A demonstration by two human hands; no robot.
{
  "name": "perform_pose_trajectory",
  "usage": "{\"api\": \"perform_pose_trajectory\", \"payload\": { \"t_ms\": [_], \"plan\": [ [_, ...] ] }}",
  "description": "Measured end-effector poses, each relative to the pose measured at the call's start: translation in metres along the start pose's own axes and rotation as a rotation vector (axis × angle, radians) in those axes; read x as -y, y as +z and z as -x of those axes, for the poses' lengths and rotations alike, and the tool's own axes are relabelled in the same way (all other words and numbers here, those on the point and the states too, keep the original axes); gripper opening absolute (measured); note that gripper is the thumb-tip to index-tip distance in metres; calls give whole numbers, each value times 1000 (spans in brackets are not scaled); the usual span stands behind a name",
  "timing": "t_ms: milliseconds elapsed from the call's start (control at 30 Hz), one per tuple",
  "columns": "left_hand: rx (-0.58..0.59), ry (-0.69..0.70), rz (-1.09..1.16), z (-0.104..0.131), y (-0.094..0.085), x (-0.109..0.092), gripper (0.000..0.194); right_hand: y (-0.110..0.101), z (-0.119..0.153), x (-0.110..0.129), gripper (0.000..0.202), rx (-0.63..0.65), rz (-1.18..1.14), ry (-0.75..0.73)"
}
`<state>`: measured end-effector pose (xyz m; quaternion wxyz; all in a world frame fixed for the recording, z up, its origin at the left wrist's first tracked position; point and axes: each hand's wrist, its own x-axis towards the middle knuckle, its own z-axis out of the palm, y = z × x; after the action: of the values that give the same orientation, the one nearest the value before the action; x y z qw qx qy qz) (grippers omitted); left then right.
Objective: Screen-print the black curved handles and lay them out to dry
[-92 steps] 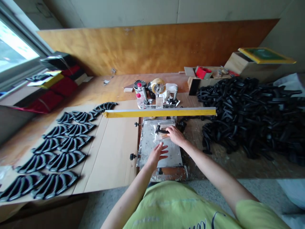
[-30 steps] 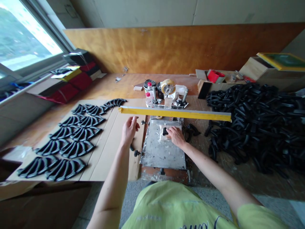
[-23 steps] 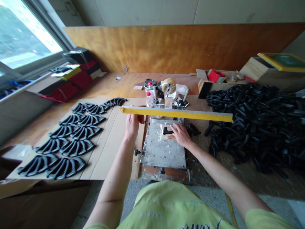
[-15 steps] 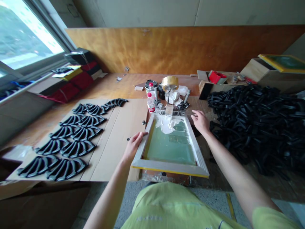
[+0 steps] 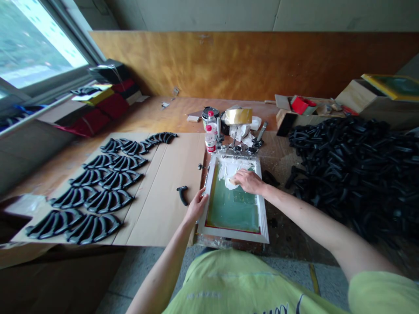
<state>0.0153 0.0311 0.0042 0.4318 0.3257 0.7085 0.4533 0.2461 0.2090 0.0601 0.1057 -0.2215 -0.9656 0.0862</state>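
In front of me a screen printing frame [image 5: 264, 218] with green mesh lies low over the bench. White ink [image 5: 225, 172] is smeared across the far part of its mesh. My right hand [image 5: 249, 181] is closed on a squeegee [image 5: 233, 180], of which only a small tan part shows, at the ink. At the frame's left rim my left hand [image 5: 197, 205] is closed, its fingertips on the edge. Just left of that hand, a single curved black handle [image 5: 183, 195] lies on the cardboard sheet [image 5: 163, 174].
Rows of black handles [image 5: 109, 198] cover the cardboard's left side. A big heap of black handles [image 5: 353, 174] lies at right. Behind the frame stand plastic bottles [image 5: 210, 139], a tape roll [image 5: 238, 116] and metal clamps [image 5: 260, 135]. An open box [image 5: 303, 105] sits at back right.
The frame's near end has come down. My right hand has moved from beyond the right rim onto the inked mesh, now with the squeegee. The single handle by my left hand shows fully.
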Motion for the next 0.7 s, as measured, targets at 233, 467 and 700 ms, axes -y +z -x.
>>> {"api": "perform_pose_trajectory", "payload": {
  "t_ms": [233, 467, 700],
  "plan": [
    [2, -3, 7, 1, -1, -3, 62, -1, 4, 3, 14, -100, -79, -7],
    [56, -34, 70, 5, -3, -12, 70, 7, 11, 7, 12, -143, -128, -52],
    [161, 2, 163, 18, -22, -71, 68, -42, -49, -44, 59, -305, -84, 361]
  ]
}}
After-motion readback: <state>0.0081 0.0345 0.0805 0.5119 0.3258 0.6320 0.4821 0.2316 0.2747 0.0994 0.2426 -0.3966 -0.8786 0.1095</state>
